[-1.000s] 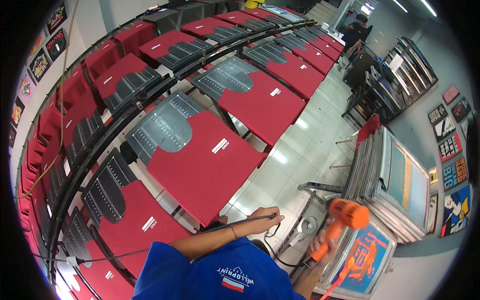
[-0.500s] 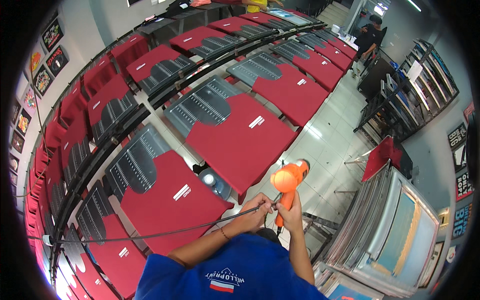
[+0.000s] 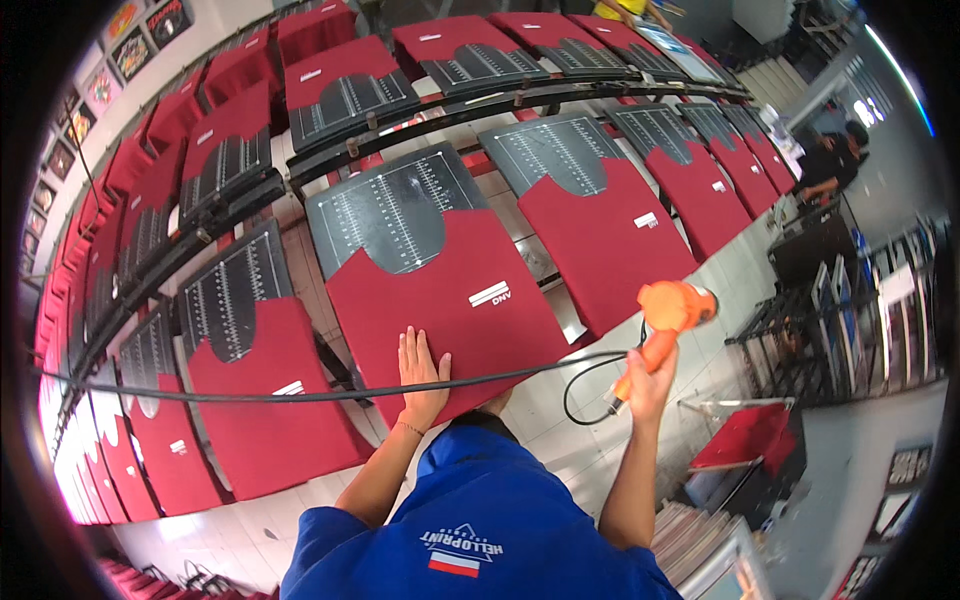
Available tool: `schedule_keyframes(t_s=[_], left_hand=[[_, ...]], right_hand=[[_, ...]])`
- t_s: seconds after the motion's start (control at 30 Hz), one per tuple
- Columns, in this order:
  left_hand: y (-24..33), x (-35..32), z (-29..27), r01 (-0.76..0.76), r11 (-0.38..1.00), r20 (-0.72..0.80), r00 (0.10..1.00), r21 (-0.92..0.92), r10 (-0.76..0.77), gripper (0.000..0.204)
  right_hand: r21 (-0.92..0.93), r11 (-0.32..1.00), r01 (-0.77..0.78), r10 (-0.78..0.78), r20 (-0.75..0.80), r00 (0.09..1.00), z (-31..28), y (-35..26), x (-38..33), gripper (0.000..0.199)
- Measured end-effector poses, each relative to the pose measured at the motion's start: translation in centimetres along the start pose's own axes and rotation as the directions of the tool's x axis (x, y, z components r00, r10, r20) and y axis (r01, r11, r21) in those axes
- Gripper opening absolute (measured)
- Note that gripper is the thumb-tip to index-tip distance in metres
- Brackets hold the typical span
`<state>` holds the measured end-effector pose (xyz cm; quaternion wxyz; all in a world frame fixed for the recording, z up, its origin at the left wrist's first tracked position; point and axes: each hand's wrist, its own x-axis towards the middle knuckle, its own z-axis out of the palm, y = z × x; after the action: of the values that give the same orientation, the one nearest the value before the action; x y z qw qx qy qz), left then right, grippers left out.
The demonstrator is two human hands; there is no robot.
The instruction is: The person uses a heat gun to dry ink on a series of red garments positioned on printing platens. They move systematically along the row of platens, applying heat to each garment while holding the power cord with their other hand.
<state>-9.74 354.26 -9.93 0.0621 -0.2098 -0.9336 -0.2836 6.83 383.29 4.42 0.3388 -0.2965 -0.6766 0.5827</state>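
My left hand (image 3: 424,382) lies flat, fingers together and stretched out, on a dark red shirt piece (image 3: 440,295) with a small white print. That fabric covers the lower part of a grey printing board (image 3: 385,215) marked with white rulers. Off to the right, my right hand (image 3: 651,384) is wrapped round the handle of an orange heat gun (image 3: 672,308), whose nozzle points right. A black cable (image 3: 490,383) runs leftward across the boards from near the gun. Part of it hangs in a loop below the heat gun.
More boards with red pieces (image 3: 600,215) stand in rows along a black rail (image 3: 430,115). At right are a rack of screens (image 3: 840,300), a red stool (image 3: 742,437) and stacked frames (image 3: 690,545). One person (image 3: 835,160) stands far right; another (image 3: 620,10) works at the back.
My left hand has let go of the cable beside the heat gun and now rests on the red fabric. The heat gun has moved right in my right hand, and the view has shifted.
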Motion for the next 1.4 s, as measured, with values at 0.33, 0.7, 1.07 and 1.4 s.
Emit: schedule_keyframes(t_s=[0.33,0.7,1.07,1.4], left_hand=[[7.6,7.0,6.8,0.121,0.982,0.159,0.977,0.146,-0.144,0.075],[12.3,8.1,9.8,0.179,0.970,0.189,0.960,0.165,-0.209,0.078],[5.6,7.3,5.1,0.434,0.867,-0.056,0.899,0.247,-0.434,0.076],[-17.4,-3.6,-7.1,0.970,0.149,-0.505,0.228,0.192,-0.832,0.074]], right_hand=[[-0.312,0.937,-0.158,0.134,-0.098,0.986,-10.4,3.9,8.8,0.054],[-0.343,0.919,-0.191,0.187,-0.046,0.981,-13.3,5.0,15.9,0.049],[-0.461,0.870,-0.177,0.200,0.001,0.980,-17.8,8.6,20.3,0.042],[-0.488,0.852,-0.189,0.216,-0.002,0.976,-21.2,11.7,21.1,0.056]])
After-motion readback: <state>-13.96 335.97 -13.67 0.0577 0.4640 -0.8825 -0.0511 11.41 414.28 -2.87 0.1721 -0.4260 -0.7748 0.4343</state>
